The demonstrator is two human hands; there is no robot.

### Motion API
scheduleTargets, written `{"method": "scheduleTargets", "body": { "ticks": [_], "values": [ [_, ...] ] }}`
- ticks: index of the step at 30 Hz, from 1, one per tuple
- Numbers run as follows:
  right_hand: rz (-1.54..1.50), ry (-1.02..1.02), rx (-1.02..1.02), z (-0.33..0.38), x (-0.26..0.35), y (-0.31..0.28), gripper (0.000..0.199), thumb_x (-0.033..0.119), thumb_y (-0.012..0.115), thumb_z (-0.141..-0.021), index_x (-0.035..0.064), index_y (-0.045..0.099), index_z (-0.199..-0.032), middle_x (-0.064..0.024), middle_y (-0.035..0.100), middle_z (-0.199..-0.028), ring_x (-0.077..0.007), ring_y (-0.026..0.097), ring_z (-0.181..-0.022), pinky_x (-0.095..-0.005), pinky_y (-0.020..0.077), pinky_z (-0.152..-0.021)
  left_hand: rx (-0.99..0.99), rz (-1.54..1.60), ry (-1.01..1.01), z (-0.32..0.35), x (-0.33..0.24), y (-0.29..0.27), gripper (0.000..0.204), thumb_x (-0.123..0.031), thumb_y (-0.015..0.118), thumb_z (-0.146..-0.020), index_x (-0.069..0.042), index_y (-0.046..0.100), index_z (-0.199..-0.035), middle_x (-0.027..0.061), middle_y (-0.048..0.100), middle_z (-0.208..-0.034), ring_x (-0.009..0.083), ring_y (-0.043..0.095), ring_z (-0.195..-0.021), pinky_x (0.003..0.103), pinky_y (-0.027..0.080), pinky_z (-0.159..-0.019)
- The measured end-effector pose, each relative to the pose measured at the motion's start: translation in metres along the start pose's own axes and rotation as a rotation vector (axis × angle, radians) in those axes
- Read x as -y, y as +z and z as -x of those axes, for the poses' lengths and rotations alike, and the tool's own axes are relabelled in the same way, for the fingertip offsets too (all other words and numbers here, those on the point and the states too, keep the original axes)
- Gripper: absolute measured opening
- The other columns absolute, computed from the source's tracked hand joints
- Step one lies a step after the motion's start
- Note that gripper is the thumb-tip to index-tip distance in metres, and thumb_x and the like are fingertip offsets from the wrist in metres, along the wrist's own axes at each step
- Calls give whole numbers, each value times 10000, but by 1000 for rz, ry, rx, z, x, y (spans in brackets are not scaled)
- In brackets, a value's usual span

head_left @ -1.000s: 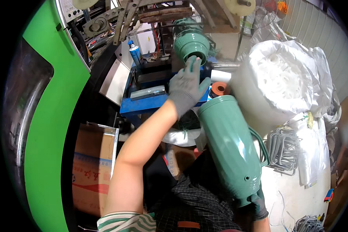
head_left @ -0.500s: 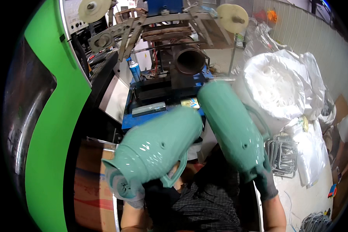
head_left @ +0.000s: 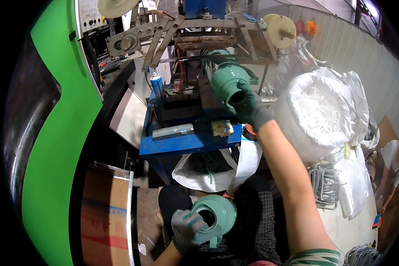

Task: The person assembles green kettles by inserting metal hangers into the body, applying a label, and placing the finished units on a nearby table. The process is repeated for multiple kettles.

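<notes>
My right hand (head_left: 252, 108), in a grey glove, is stretched forward and grips a teal plastic jug (head_left: 228, 80) that lies pushed into the dark fixture (head_left: 204, 44) of the machine, its round mouth facing me. My left hand (head_left: 188, 228), also gloved, holds a second teal jug (head_left: 217, 213) low over my lap, mouth up, with its small handle under my fingers. The blue metal bench (head_left: 186, 144) of the machine lies between the two jugs.
A green curved machine cover (head_left: 57, 133) rises on the left beside a cardboard box (head_left: 104, 213). A blue spray can (head_left: 156, 84) stands on the bench. A large white sack (head_left: 323, 115) of white stuff and wire handles (head_left: 326, 186) sit at right. Another person (head_left: 392, 164) crouches far right.
My right hand has carried its teal jug forward and up onto the machine fixture. My left hand has drawn the other jug down to my lap, now seen mouth-on.
</notes>
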State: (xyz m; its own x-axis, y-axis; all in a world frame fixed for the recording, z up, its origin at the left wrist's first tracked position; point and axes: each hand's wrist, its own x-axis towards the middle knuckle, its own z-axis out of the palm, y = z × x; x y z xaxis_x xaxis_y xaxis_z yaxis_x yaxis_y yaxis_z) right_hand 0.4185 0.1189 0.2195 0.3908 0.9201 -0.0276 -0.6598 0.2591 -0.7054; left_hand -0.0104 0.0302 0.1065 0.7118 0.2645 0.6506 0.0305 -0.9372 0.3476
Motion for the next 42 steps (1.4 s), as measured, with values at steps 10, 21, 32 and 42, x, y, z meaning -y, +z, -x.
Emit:
{"method": "scheduleTargets", "body": {
  "ticks": [10,21,32,42],
  "values": [
    [-639,-125,307,-23,-48,-15,461,457,675,-1013,118,624,-1321,-133,656,-1285,-307,678,-1082,-478,574,-1007,99,104,84,21,-12,15,281,-350,830,-703,-186,627,-807,34,606,-829,269,584,-732,418,444,-643],
    [1181,-641,-1050,363,-100,-226,216,249,748,-986,43,736,-1050,-22,716,-926,-104,640,-837,-288,542,-749,194,229,205,-20,-20,-14,323,-276,894,-606,-212,634,-789,42,633,-781,298,628,-720,448,424,-648],
    [1856,-350,-1404,457,25,-285,388,463,685,-959,79,733,-990,-165,731,-907,-375,722,-892,-480,554,-772,287,246,256,3,-47,28,419,-458,937,-577,-251,712,-864,-29,686,-868,215,600,-646,425,400,-585],
    [859,-912,-1577,486,85,-275,418,414,687,-1012,15,763,-912,-17,674,-826,-118,551,-741,-288,438,-685,55,253,229,0,-44,35,531,-563,793,-828,-165,634,-1142,83,743,-1009,268,686,-727,414,449,-624]
  ]
}}
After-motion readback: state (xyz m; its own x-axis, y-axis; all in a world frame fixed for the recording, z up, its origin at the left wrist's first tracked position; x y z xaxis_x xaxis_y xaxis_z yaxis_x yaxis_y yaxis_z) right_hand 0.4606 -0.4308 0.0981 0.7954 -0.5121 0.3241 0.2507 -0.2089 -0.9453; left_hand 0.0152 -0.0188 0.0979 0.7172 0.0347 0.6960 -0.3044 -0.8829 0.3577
